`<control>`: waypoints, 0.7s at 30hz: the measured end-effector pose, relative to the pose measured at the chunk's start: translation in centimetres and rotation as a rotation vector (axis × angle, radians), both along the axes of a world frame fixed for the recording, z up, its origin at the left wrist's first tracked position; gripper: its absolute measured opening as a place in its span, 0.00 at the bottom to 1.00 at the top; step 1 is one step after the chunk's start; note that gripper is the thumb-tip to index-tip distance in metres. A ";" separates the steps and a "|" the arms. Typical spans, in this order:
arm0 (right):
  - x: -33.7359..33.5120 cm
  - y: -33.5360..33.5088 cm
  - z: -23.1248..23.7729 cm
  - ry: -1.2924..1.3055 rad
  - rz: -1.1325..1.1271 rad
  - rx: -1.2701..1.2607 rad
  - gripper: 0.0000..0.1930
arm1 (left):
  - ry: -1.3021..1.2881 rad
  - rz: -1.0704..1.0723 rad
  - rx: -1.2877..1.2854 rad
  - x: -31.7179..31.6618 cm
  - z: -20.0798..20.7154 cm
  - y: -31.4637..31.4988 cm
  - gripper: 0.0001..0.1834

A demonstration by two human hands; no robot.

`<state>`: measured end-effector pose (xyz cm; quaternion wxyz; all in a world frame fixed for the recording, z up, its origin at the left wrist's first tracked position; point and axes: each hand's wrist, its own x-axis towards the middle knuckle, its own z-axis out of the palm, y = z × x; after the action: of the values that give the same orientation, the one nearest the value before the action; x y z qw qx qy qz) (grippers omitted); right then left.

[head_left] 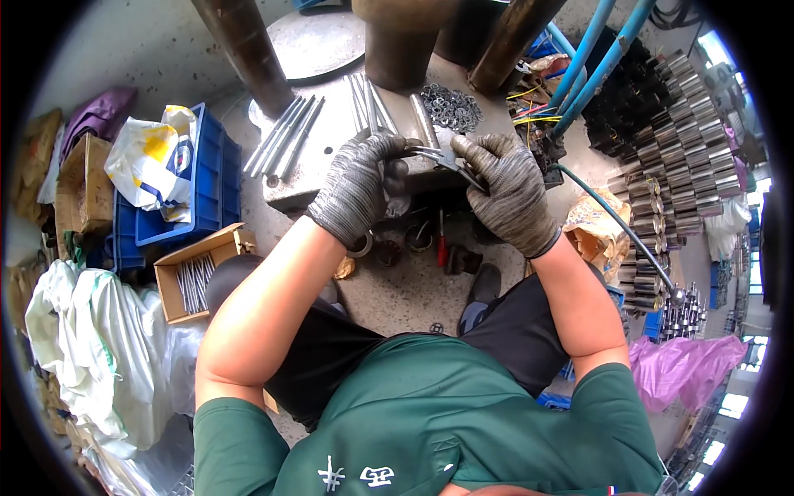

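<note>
Reaching forward from the lower edge, both bare forearms meet over the front edge of a steel tabletop (331, 140). The left hand (356, 186), in a grey striped glove, has its fingers (376, 149) curled down around a short metal rod whose body is mostly hidden in the fist. The right hand (509, 194), gloved alike, grips the handles of a pair of pliers (442, 159), fingers closed about them, wrist bent inward. The pliers' long axis runs from the right hand up and leftward, their nose touching the piece at the left fingers, so the two hands sit just beside each other. Farther on the tabletop, loose steel rods (285, 136) lie pointing away, a polished cylinder (423, 120) lies beside a heap of washers (451, 107).
</note>
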<state>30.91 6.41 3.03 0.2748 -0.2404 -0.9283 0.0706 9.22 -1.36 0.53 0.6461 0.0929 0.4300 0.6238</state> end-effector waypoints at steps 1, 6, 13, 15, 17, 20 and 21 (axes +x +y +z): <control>-0.1 0.0 0.1 0.000 -0.002 -0.001 0.28 | 0.007 0.005 0.004 0.1 0.0 -0.1 0.02; -0.3 0.1 -0.2 0.009 0.006 0.007 0.29 | 0.011 0.005 0.073 0.1 -0.3 -0.2 0.04; -0.3 0.5 -0.1 -0.058 -0.004 0.084 0.25 | 0.189 -0.024 0.059 0.5 0.2 -0.5 0.07; -0.2 0.7 0.0 -0.040 0.024 0.035 0.24 | 0.308 -0.068 0.071 0.2 0.3 -0.7 0.08; 0.2 1.0 -0.6 0.022 -0.020 -0.119 0.23 | 0.495 -0.152 0.112 0.3 0.6 -0.8 0.14; 1.1 1.7 -0.4 0.080 -0.075 -0.334 0.22 | 0.495 -0.095 0.248 0.7 1.0 -1.3 0.21; 1.2 1.7 0.1 0.140 -0.121 -0.480 0.22 | 0.581 -0.137 0.229 0.3 0.7 -1.3 0.24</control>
<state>32.08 8.11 3.12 0.2773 -0.3483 -0.8475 0.2890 9.49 -2.64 1.24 0.5224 0.3677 0.5162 0.5704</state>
